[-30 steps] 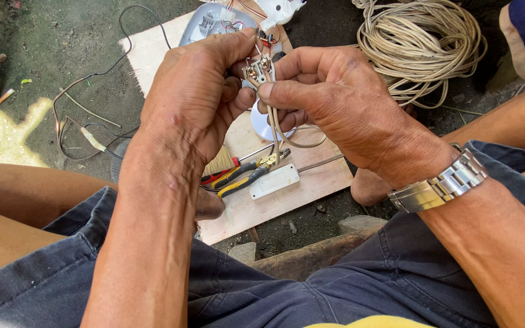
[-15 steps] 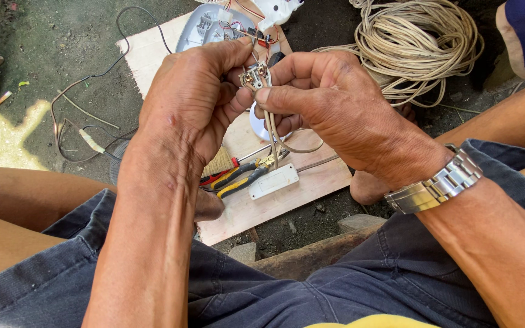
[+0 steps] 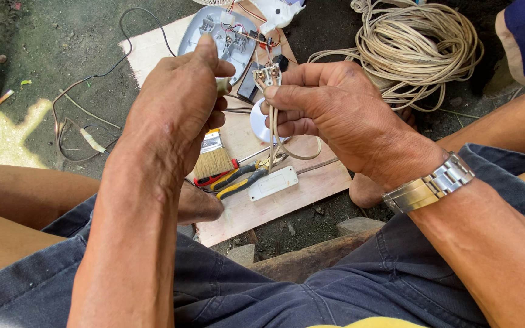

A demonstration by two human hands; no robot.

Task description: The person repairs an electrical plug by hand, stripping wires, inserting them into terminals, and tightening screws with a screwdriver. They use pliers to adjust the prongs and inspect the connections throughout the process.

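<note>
Denim shorts (image 3: 262,291) fill the bottom of the frame, with both forearms rising from them toward the middle. The right hand (image 3: 335,115), a metal wristwatch (image 3: 428,183) on its wrist, is closed around a small metal switch part (image 3: 268,75) with pale wires (image 3: 273,130) running down from it in a loop; thumb and fingers pinch the wires just under the part. The left hand (image 3: 180,103) sits just beside it, fingers curled, thumb up, pinching something small and dull-coloured at its fingertips; what exactly it is I cannot tell.

Below the hands, on the floor, lies a plywood board (image 3: 287,188) carrying a paintbrush (image 3: 212,159) with a red handle, yellow-handled pliers (image 3: 241,182) touching it, and a white rectangular cover (image 3: 273,183) just beside the pliers. Farther up, at the top centre, an opened grey housing (image 3: 220,33) shows thin red wiring. A large coil of beige cable (image 3: 420,51) sits at the upper right, and loose dark wire (image 3: 86,121) trails over the dirt at the left.

As I judge it, the risk lies in that small piece: held only by fingertips, it could slip and vanish into the gritty ground. Thin conductors at the part could also snap if bent sharply.
</note>
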